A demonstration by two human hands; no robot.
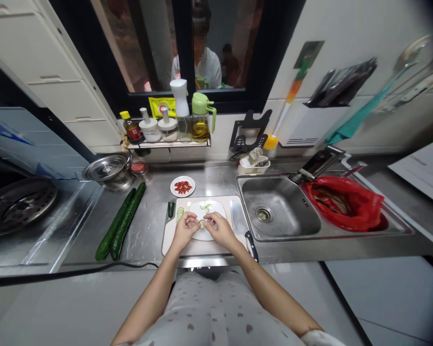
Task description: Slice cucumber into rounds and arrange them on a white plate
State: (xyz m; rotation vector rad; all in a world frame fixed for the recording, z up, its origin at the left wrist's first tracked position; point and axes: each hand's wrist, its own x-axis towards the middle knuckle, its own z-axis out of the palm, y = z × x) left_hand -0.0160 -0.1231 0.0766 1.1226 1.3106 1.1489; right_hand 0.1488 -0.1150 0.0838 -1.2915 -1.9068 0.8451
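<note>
Between the fingertips of my left hand (186, 228) and my right hand (219, 230) is a thin cucumber slice (202, 224), pinched from both sides. Both hands are over a white plate (220, 207), where several pale green cucumber slices (205, 206) lie towards the far rim. The plate rests on a light cutting board (169, 242). More slices sit in a row (180, 212) left of the plate, beside a dark green cucumber piece (171, 209). A knife (251, 245) with a black handle lies along the board's right side.
Two whole cucumbers (124, 223) lie on the left counter, near a lidded steel pot (110, 173). Behind the board is a small dish of chopped red pieces (183, 187). A sink (281, 206) and red plastic bag (346, 206) are right. Condiments (166, 129) line a rack.
</note>
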